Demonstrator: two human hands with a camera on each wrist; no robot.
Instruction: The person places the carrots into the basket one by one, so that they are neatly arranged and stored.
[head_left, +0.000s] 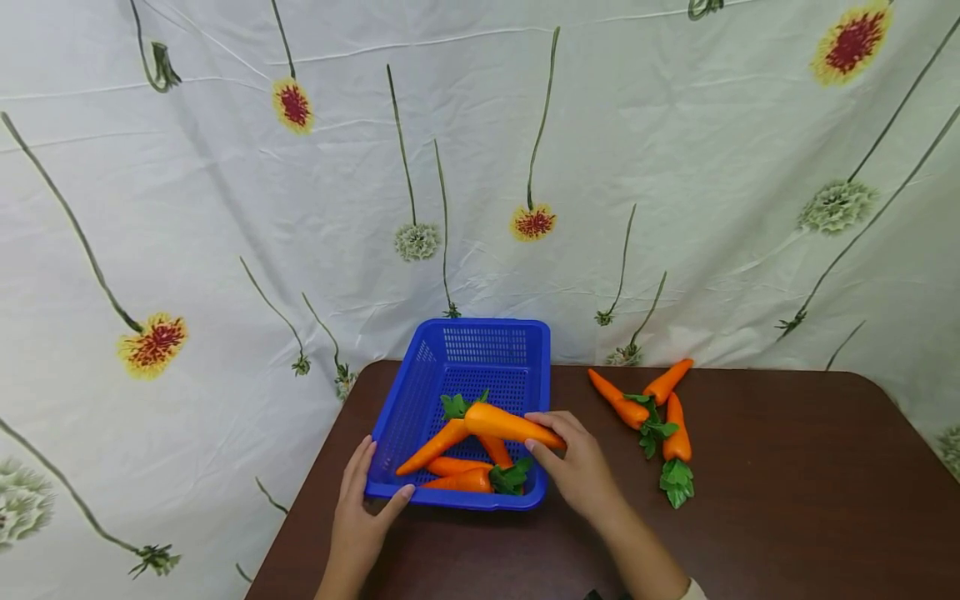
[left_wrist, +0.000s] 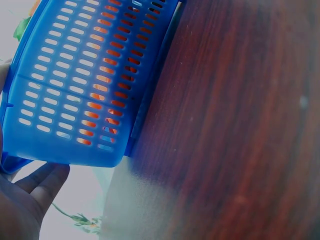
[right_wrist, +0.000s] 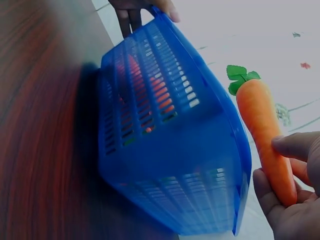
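Observation:
Over the right part of a blue plastic basket (head_left: 542, 358), my right hand (head_left: 577, 458) pinches an orange carrot (head_left: 501, 423) near its tapered tip. The carrot's thick end and green leaves point left, over other carrots (head_left: 435, 447) lying in the basket; the right wrist view shows the held carrot (right_wrist: 262, 115) above the rim. My left hand (head_left: 358, 508) holds the basket's front left corner, thumb on the front rim and fingers along the left side. In the left wrist view, its fingers (left_wrist: 47, 185) touch the perforated basket (left_wrist: 65, 110).
On the dark brown table (head_left: 787, 483), right of the basket, three carrots (head_left: 678, 433) lie with their green leaves close together. Behind the table hangs a white cloth (head_left: 480, 108) printed with flowers.

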